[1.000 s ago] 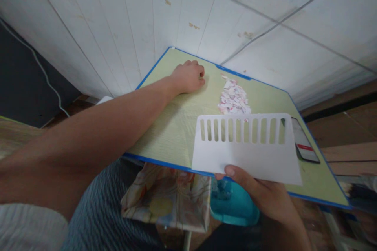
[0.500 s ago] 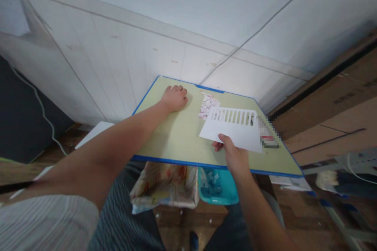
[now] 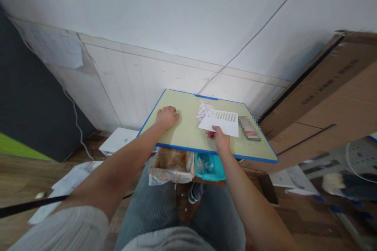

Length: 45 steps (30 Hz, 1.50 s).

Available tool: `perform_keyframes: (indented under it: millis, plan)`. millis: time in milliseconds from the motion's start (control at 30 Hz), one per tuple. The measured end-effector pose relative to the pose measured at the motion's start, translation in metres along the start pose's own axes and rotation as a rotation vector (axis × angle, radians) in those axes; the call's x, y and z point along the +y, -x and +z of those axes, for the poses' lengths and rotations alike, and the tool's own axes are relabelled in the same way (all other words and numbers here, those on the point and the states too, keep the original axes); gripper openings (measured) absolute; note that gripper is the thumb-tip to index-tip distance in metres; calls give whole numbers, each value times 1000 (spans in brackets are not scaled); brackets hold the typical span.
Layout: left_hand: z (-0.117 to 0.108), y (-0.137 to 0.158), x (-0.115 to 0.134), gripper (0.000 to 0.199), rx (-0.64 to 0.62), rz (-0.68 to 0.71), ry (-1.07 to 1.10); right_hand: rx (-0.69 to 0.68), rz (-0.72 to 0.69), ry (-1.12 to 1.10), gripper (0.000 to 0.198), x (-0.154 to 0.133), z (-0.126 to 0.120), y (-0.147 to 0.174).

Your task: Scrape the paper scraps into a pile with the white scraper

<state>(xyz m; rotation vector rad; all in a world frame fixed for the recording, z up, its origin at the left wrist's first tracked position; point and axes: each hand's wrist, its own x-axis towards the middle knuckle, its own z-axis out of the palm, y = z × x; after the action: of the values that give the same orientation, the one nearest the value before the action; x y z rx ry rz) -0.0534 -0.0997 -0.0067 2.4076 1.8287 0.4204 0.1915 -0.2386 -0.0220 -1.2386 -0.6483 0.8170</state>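
Note:
My right hand grips a white sheet of card by its near edge, thumb on top and fingers beneath. A row of narrow slots runs along the card's far side. The card is held over a small yellowish table with a blue rim. Beyond its left corner lies a pile of small white and pinkish paper pieces, partly covered by the card. My left hand rests palm down on the table's left part, fingers slightly bent and apart, with nothing seen in it.
A pixelated flat object lies on the table's right side. Below the front edge are a plastic-lined bin and a turquoise basket with small scraps. Cardboard boxes stand at right; a white wall rises behind.
The view has shifted back, so the table looks smaller and more of the legs and floor shows. The right hand keeps its hold on the card; the left stays on the table.

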Motion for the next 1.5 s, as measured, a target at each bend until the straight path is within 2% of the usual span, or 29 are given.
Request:
perform_keyframes:
  millis: [100,233,433,567,700,933,1100,1267,1400,1500]
  plan:
    - [-5,-8,1,51,-6,-26,-26,9,13,-12,27,2,0,2]
    - [-7,-35,5,44,-19,-57,-29,53,21,-19,32,3,-11,-8]
    - [12,-84,20,48,-19,-22,53,147,36,56,36,-9,-51,-42]
    - [24,-102,26,49,-7,22,84,158,52,112,29,-13,-65,-50]
    - [28,-105,23,47,1,39,88,181,1,222,27,-7,-71,-54]
    - [28,-103,22,45,-3,47,110,84,-73,468,50,1,-86,-61]
    - [29,-104,24,47,0,30,97,4,7,414,36,-2,-92,-64]
    - [28,-106,24,48,-3,36,102,75,-58,385,41,-1,-84,-61]
    - [30,-107,25,46,16,52,122,66,-71,374,34,0,-81,-60]
    - [31,-108,24,46,25,57,139,83,-92,360,38,0,-82,-62]
